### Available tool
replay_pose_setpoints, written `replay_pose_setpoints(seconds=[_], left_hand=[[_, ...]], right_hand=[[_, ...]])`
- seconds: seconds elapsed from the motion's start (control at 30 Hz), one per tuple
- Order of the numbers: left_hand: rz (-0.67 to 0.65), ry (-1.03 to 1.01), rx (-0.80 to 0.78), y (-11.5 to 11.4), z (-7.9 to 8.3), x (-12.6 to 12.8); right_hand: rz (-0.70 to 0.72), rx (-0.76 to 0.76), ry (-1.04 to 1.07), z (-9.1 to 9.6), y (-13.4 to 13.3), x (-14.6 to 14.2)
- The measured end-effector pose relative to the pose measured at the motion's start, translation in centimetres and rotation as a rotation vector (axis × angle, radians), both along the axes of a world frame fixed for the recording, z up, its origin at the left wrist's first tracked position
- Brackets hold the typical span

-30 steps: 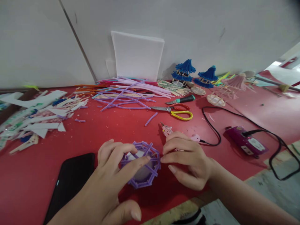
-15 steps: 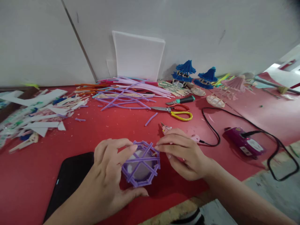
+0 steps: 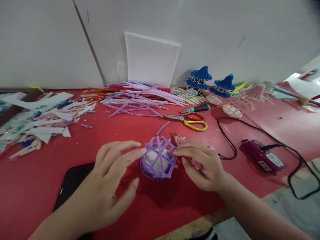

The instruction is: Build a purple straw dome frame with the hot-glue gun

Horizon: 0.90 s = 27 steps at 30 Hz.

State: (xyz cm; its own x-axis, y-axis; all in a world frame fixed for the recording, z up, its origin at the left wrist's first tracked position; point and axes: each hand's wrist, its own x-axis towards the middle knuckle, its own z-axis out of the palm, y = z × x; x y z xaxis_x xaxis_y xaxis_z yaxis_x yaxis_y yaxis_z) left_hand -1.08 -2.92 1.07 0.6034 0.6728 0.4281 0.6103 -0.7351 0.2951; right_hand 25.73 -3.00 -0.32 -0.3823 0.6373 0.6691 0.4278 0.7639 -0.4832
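A small round frame of purple pipe cleaners, with crossed strips over its top and a whitish middle, stands on the red table. My left hand is beside it, fingers spread, with the index fingertip at its left edge and the thumb clear of it. From the other side, my right hand reaches in with bent fingers. Its index fingertip meets the frame's right rim, while the thumb stays a little apart. Behind and under that hand lies a pink glue gun with a pointed tip, mostly hidden.
Yellow-and-red-handled scissors, a cutter knife and pipe cleaners lie farther back. Blue-roofed models stand near the wall. A purple power socket with a black cable is at right, a black phone at left, beyond it scraps.
The purple frame has turned and shifted away from me and to the right in view. My left hand has loosened from around it, its thumb drawn back. The view has shifted slightly.
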Motion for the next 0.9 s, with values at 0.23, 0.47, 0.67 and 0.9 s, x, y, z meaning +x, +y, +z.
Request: replay_pose_setpoints(seconds=[0.23, 0.47, 0.67, 0.9], left_hand=[[-0.024, 0.041, -0.049, -0.2, -0.9, 0.0], [0.038, 0.017, 0.026, 0.0, -0.7, 0.2], [0.141, -0.027, 0.054, 0.3, -0.8, -0.1], [-0.042, 0.017, -0.011, 0.0, -1.3, 0.1]], right_hand=[[0.245, -0.091, 0.064, 0.2, -1.1, -0.7], [0.195, -0.163, -0.05, -0.2, -0.6, -0.6], [0.159, -0.12, -0.022, 0.3, -0.6, 0.3], [-0.489, -0.229, -0.377, -1.1, -0.9, 5.7]])
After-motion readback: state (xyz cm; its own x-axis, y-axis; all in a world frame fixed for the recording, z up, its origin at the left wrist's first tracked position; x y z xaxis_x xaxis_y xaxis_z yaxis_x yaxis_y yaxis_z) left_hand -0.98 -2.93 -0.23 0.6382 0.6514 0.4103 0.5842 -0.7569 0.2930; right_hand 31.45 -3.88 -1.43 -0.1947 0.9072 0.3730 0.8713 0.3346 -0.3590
